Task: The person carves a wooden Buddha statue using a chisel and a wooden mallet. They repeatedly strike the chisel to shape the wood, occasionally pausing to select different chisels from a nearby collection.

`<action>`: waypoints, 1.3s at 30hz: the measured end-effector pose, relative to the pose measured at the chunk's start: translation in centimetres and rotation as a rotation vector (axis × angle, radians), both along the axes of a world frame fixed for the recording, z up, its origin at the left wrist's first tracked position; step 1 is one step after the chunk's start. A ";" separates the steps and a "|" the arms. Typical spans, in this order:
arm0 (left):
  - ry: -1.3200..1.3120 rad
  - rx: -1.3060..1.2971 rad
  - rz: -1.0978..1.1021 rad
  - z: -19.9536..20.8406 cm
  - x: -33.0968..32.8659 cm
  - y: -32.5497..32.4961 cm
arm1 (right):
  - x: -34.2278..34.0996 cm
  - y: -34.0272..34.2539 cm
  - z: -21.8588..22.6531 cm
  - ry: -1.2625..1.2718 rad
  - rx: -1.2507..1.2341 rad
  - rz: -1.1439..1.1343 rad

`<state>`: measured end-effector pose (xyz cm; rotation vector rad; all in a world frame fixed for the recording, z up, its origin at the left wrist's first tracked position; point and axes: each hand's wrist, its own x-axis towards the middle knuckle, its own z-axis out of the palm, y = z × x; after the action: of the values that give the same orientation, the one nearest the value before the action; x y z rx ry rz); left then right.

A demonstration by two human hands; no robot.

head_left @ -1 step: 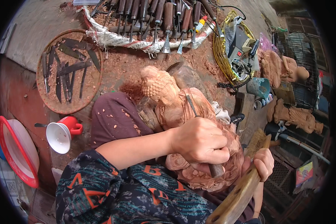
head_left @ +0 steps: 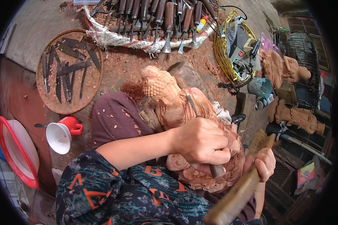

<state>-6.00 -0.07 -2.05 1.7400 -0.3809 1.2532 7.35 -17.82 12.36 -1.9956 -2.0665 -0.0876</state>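
Note:
A reddish carved wooden figure lies across my lap, its knobbed head pointing away from me. My left hand rests on the figure's body and is shut on a chisel. The thin blade runs up along the carving and the handle end sticks out below my fingers. To the right, my right hand grips a wooden mallet that slants down toward the lower edge. The mallet is held just beside the figure's lower carved folds.
A round tray of dark blades lies at the left. Several chisels line a white cloth at the top. A red funnel-like cup, a red-rimmed basin, a yellow basket with power tools and other carvings surround me.

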 end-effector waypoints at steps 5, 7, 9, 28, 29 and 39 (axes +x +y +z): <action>-0.004 -0.005 -0.036 -0.4 -0.2 0.3 | 0.3 0.2 -0.4 0.053 0.006 0.060; -0.029 -0.025 -0.059 -0.4 -0.1 0.5 | 0.1 0.3 -0.9 0.085 0.114 0.057; -0.081 -0.071 -0.103 -0.2 0.2 1.0 | -0.4 0.1 0.0 -0.048 -0.053 -0.042; -0.068 -0.020 -0.004 0.1 -0.5 0.1 | -0.2 0.0 -1.0 0.105 0.075 -0.080; -0.035 -0.015 0.016 0.2 -0.5 0.3 | -0.6 0.1 -0.8 0.113 0.077 -0.091; 0.051 0.023 0.021 -0.1 -0.4 0.0 | -0.4 -0.2 -1.7 0.191 0.155 -0.101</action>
<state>-6.38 -0.07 -2.11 1.7955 -0.3497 1.2210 6.99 -18.04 10.66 -1.9322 -1.7863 -0.0709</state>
